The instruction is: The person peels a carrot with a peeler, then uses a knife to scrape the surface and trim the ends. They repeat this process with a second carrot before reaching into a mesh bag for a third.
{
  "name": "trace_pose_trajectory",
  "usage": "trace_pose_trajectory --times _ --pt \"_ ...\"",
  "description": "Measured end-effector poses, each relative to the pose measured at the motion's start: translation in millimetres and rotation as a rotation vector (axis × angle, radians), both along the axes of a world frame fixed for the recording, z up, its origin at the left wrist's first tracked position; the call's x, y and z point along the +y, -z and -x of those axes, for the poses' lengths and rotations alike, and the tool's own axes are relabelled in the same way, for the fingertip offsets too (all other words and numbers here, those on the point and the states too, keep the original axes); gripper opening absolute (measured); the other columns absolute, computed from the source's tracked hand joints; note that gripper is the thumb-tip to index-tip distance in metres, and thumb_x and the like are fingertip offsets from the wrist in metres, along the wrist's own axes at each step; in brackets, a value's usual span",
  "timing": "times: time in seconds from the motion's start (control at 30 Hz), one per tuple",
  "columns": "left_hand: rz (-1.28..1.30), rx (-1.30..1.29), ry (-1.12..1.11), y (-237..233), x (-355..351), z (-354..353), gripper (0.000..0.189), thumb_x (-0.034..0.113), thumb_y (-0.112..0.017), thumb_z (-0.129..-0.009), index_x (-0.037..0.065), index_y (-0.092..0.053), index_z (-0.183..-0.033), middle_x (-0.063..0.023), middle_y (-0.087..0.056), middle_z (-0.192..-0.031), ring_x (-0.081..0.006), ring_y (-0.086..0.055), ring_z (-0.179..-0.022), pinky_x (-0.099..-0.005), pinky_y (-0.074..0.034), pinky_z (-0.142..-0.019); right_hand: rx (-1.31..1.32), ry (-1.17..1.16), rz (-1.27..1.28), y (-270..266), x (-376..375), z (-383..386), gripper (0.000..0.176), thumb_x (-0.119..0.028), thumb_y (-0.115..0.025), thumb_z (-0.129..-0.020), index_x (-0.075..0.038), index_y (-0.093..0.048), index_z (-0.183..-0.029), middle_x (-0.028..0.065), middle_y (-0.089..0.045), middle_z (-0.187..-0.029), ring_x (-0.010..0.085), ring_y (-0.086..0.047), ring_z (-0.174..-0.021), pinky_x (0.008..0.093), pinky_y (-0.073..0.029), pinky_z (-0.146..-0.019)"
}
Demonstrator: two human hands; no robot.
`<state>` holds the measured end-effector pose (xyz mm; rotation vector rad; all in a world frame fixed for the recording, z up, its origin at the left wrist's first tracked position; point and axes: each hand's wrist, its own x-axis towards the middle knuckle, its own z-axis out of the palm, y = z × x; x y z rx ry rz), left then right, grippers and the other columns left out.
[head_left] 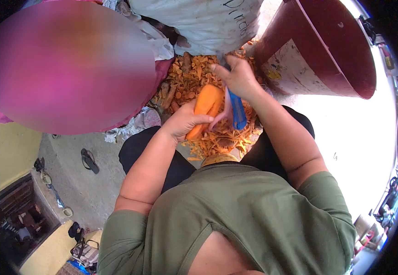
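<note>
My left hand (183,121) is wrapped around smooth, peeled orange carrots (207,103), held low in front of my knees. Opposite it, my right hand (240,78) is raised a little higher, its fingers curled and thumb pointing left. A grey, smeared shape shows at its fingertips; I cannot tell what it is. Below that hand hang a blue strip (238,112) and a pale pink strip (223,112), close to the carrots. Orange peelings and cut ends (203,68) lie heaped on the ground under both hands, with brown-skinned roots (168,96) among them.
A white sack (203,23) with black lettering stands ahead. At the right is a large dark red bucket (295,50), tilted in this view. A big pink mass (70,68), mostly blurred, fills the left. A sandal (89,161) lies on the concrete floor.
</note>
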<state>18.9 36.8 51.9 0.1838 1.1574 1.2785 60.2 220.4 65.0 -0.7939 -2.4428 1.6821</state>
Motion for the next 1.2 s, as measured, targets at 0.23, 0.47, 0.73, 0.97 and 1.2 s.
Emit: trace_pose_trajectory --times 0.23,0.47,0.73,0.97,1.2 --pt "0.008 0.151 -0.251 17.4 21.4 7.4 0.057 -0.003 -0.066 -0.064 0.006 -0.041 -0.115 -0.0031 -0.048 -0.106 -0.0127 -0.049 -0.095 -0.0258 -0.042 -0.080 0.166 0.290 -0.211 18.4 55.0 16.7 0.041 -0.031 -0.060 -0.076 0.009 -0.055 -0.086 0.0229 -0.059 -0.074 0.0297 -0.059 -0.071 0.0358 -0.044 -0.066" --pt "0.215 0.753 0.041 60.6 23.8 2.9 0.055 0.014 -0.073 -0.056 0.001 -0.049 -0.104 -0.0086 -0.059 -0.088 -0.0174 -0.057 -0.077 -0.0288 -0.045 -0.071 0.150 0.359 -0.074 24.9 48.5 31.2 0.038 -0.030 -0.061 -0.075 0.006 -0.052 -0.074 0.0178 -0.055 -0.062 0.0244 -0.053 -0.060 0.0360 -0.042 -0.060" --pt "0.222 0.968 0.077 27.9 26.0 11.9 0.055 0.015 -0.071 -0.056 0.001 -0.050 -0.105 -0.0100 -0.059 -0.088 -0.0178 -0.057 -0.078 -0.0296 -0.045 -0.072 0.339 0.529 -0.378 43.7 76.5 43.0 0.030 -0.027 -0.062 -0.077 0.002 -0.055 -0.078 0.0025 -0.052 -0.057 0.0113 -0.047 -0.049 0.0267 -0.039 -0.046" --pt "-0.026 0.013 -0.019 13.0 16.1 24.3 0.049 0.007 -0.068 -0.064 0.003 -0.048 -0.108 -0.0017 -0.054 -0.095 -0.0108 -0.053 -0.082 -0.0266 -0.043 -0.076 0.137 0.488 -0.281 75.6 86.3 30.0 0.028 -0.028 -0.055 -0.083 -0.001 -0.052 -0.075 0.0028 -0.051 -0.060 0.0117 -0.046 -0.050 0.0256 -0.037 -0.046" --pt "-0.154 0.061 0.035 15.8 28.8 -0.2 0.049 0.013 -0.069 -0.061 0.004 -0.049 -0.105 0.0015 -0.052 -0.085 -0.0087 -0.050 -0.074 -0.0232 -0.042 -0.069 0.130 0.448 0.094 52.4 31.1 30.7 0.030 -0.027 -0.055 -0.082 0.002 -0.051 -0.077 0.0101 -0.054 -0.060 0.0176 -0.052 -0.052 0.0309 -0.041 -0.049"
